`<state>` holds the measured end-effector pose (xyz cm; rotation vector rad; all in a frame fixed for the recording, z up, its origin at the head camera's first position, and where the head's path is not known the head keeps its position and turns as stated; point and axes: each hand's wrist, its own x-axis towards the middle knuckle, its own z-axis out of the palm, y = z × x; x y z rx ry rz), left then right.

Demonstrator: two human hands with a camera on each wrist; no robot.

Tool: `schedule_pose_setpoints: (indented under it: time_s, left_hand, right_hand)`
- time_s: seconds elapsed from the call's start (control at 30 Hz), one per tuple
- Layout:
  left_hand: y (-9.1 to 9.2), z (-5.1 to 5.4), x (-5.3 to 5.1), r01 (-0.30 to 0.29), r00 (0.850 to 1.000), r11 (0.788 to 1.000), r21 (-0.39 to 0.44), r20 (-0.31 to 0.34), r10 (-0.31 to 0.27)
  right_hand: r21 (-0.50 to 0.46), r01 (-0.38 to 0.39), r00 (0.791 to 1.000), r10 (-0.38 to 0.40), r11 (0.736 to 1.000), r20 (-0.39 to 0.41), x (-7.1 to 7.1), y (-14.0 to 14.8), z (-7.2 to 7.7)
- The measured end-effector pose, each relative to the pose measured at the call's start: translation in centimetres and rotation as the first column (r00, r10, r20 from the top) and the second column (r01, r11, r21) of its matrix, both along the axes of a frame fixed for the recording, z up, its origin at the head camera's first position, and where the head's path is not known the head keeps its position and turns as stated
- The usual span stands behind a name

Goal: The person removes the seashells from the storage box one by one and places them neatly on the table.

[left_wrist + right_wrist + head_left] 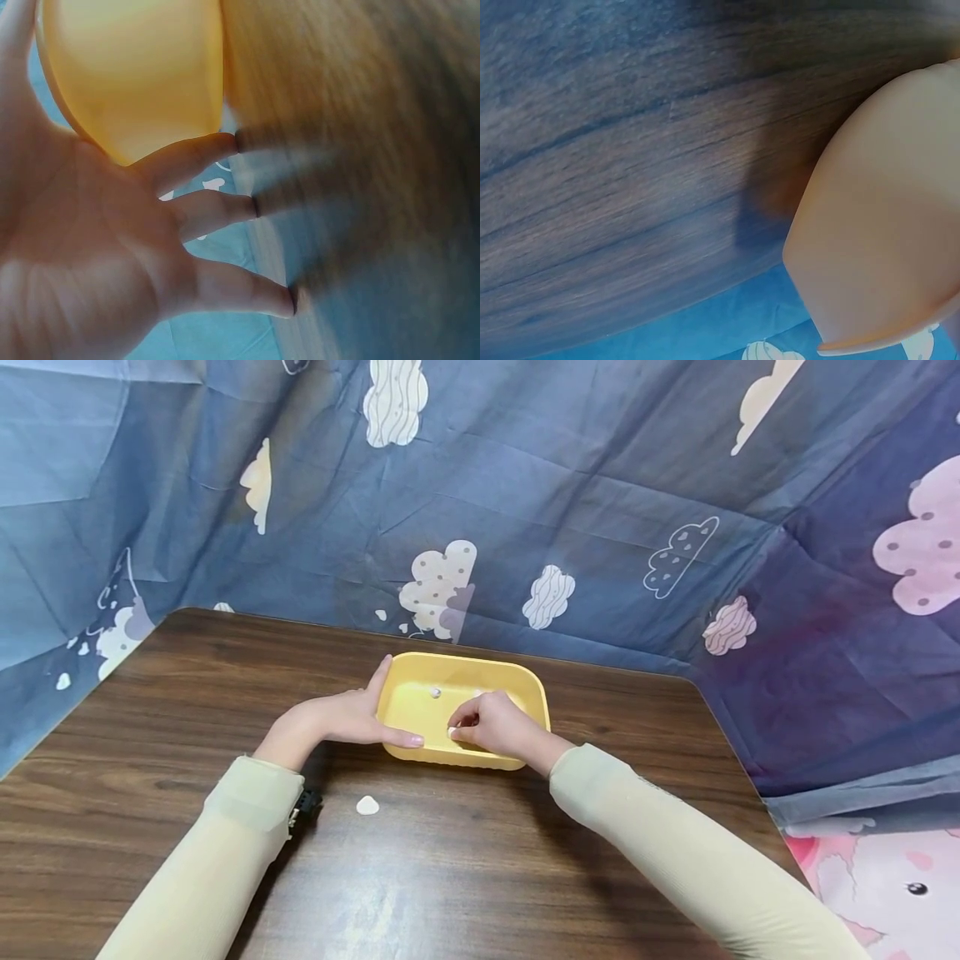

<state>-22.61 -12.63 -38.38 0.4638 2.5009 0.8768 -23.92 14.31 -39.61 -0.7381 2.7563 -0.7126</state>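
Observation:
A yellow plastic basin [457, 660] with rounded corners stands on the table. My left hand [352, 714] rests against its left end, the thumb over the near rim. In the left wrist view the spread, straight fingers [221, 210] of that hand reach beside the basin wall [150, 82] to the tabletop. Inside the basin, my right hand [498, 724] pinches a small white piece [452, 732] between thumb and fingers. A small whitish ball [436, 692] lies on the basin floor behind it. The right wrist view shows the basin's outside [885, 202] but not the hand.
A flat white piece [367, 805] with rounded corners lies on the brown wooden table [450, 860], nearer than the basin. Blue cloth [487, 510] with cloud prints hangs behind the table. A dark device [303, 806] sits at the left wrist.

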Motion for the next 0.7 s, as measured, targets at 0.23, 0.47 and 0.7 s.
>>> schedule_pose_setpoints:
  time_s: [0.23, 0.47, 0.7]
  left_hand:
    - [0.0, -0.08, -0.07, 0.002, 1.0, 1.0, 0.003, -0.011, -0.002]
    - [0.11, -0.09, -0.08, -0.007, 1.0, 1.0, 0.002, 0.0, 0.007]
    - [0.06, -0.16, -0.24, -0.006, 1.0, 1.0, -0.012, -0.012, 0.005]
  right_hand:
    - [-0.006, -0.022, 1.0, 0.022, 1.0, -0.008, -0.07, -0.34, -0.16]
    - [0.021, -0.036, 0.999, 0.035, 0.999, 0.028, -0.16, -0.41, 0.09]
    - [0.063, -0.092, 0.996, 0.091, 0.994, 0.013, -0.51, -0.35, 0.23]
